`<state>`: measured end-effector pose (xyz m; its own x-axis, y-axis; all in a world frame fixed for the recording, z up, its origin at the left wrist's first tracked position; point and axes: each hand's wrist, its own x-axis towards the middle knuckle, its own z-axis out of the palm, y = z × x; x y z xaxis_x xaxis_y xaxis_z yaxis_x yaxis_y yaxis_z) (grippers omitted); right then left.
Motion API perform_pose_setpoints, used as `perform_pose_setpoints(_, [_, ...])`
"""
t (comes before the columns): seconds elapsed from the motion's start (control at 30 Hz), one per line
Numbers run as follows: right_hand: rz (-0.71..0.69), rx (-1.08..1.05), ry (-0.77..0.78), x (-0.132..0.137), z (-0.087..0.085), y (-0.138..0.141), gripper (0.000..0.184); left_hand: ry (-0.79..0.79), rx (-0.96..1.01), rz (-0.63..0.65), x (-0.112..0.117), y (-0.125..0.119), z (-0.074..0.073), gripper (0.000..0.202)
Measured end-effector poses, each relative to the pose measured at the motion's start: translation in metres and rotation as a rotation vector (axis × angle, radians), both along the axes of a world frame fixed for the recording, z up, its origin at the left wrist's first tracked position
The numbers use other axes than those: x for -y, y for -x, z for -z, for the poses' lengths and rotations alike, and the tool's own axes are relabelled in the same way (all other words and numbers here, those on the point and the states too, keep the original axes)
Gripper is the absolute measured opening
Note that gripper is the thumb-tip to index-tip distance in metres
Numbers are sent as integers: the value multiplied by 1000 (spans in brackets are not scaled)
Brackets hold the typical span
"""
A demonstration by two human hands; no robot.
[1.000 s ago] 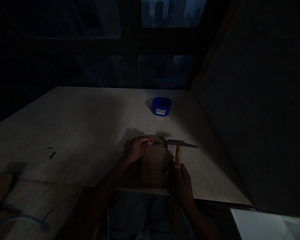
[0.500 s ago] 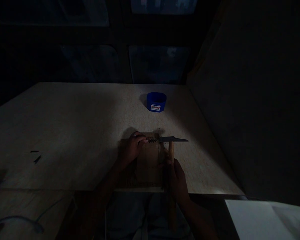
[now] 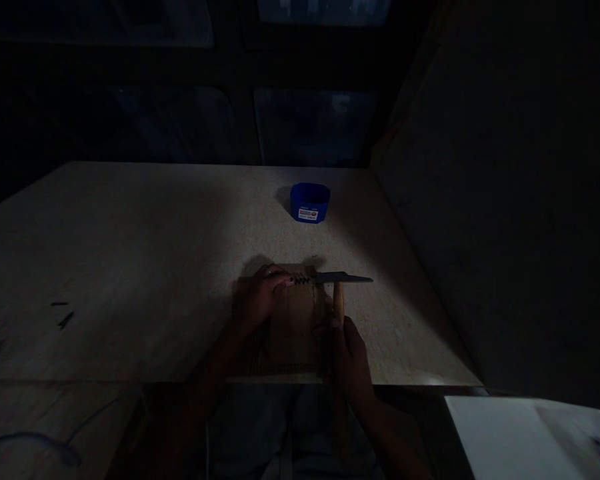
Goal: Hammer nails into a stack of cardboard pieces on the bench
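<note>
The light is dim and small details are hard to make out. My right hand is closed around the wooden handle of a hammer. Its long, dark metal head lies sideways at the right side of a brown piece of cardboard; whether it touches the cardboard I cannot tell. With its fingers together, my left hand pinches the left end of a dark, zigzag coil-like piece over the far part of the cardboard. The coil's right end comes close to the hammer head.
A blue plastic tub with a white label stands beyond the cardboard on the pale table. Two small dark pieces lie at the left. A grey wall rises along the right, and a cable runs at lower left.
The whole view has shifted slightly, so everything appears a little further left. Both hands keep their holds, and the hammer stays in nearly the same place beside the coil.
</note>
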<state>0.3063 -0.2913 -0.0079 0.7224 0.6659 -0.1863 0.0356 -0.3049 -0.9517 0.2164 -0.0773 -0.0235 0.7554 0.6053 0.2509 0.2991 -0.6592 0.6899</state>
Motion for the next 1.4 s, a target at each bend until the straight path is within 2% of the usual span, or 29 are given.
perform_pose_setpoints(0.2, [-5,-12,-10,3,5,0,48,-31,-49,-6,3,0,-7,25])
perform_pose_setpoints(0.4, [-61,52,8,1,-7,-7,52,-106,-40,36,1,0,-2,23])
perform_pose_setpoints(0.5, [-134,50,30,1,-22,-14,51,-140,-12,58,-1,1,2,23])
perform_pose_setpoints(0.7, [-359,219,114,-4,-72,-28,46,-155,-4,65,1,2,5,22])
perform_pose_setpoints(0.8, [-456,296,190,-10,-86,-32,40,-171,-16,61,1,4,4,20])
perform_pose_setpoints(0.93, [-499,324,241,-16,-88,-32,40,-199,-32,54,2,5,2,18])
perform_pose_setpoints(1.1, [-450,367,238,-22,-81,-28,39,-209,-4,59,2,3,1,16])
perform_pose_setpoints(1.23, [-497,364,318,-25,-75,-29,34,-219,3,62,2,3,-1,15])
perform_pose_setpoints(1.4, [-434,337,230,-24,-80,-31,35,-210,52,85,1,3,0,16])
